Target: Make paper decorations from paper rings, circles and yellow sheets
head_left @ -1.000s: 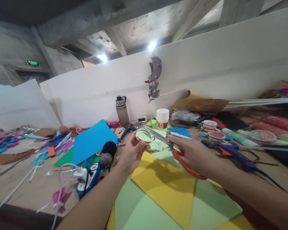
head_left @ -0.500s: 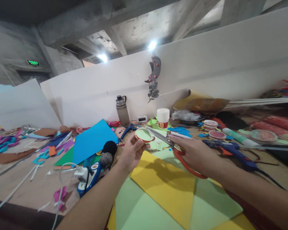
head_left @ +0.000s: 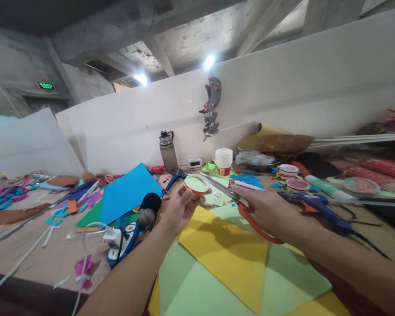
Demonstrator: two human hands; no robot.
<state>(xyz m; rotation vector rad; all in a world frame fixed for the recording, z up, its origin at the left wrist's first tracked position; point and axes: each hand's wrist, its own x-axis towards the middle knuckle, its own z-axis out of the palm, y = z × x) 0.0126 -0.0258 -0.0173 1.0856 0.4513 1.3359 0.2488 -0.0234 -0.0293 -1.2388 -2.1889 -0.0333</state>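
Observation:
My left hand [head_left: 185,206] pinches a shallow round piece [head_left: 196,184] with a red-and-white rim and a pale green face; it looks like the cut-off end of a paper cup. In my right hand [head_left: 266,210] are scissors [head_left: 258,226] with orange-red handles, their blades pointing left toward the piece's rim. Whether the tips touch the rim I cannot tell. A slim white stick [head_left: 248,185], perhaps a pen, also lies along my right fingers. Under both hands are yellow [head_left: 225,263] and pale green sheets [head_left: 194,281].
Behind stand stacked paper cups [head_left: 224,161], a bottle [head_left: 168,153] and a small clock [head_left: 194,163]. A glue gun [head_left: 325,213] lies at right. Left are a blue sheet [head_left: 128,193], yarn balls [head_left: 147,217] and a power strip [head_left: 125,245] with a white cable [head_left: 84,263].
The round piece has turned slightly in my left fingers, so its green face and rim show a little differently. The scissors have hardly moved.

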